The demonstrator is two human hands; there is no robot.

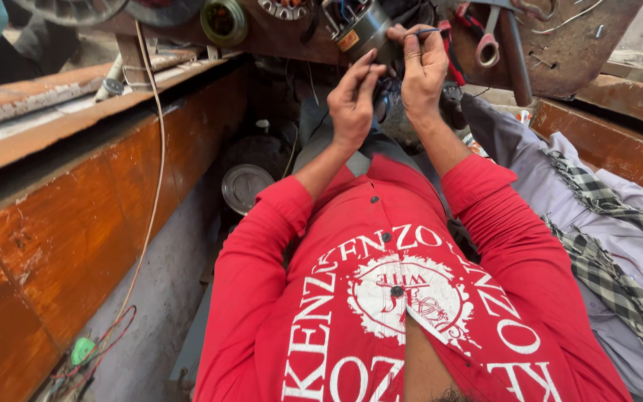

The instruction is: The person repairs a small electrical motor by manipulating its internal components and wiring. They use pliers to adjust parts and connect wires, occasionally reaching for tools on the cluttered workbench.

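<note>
Both hands work at a small electric motor (366,33) on the far edge of a worn wooden surface (560,52). The left hand (351,100) is cupped just below the motor; the right hand (422,67) pinches a thin tool (427,31) against it. Red-handled pliers (452,52) lie just right of the hands; a round metal lid (245,186) lies lower left

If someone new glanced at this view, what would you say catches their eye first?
First the bright red printed shirt filling the lower middle of the view. Above it, at top centre, the left hand and right hand meet at a small electric motor on the edge of a worn wooden workbench, the right hand pinching a thin wire. At left runs a long orange-brown wooden panel.
</note>
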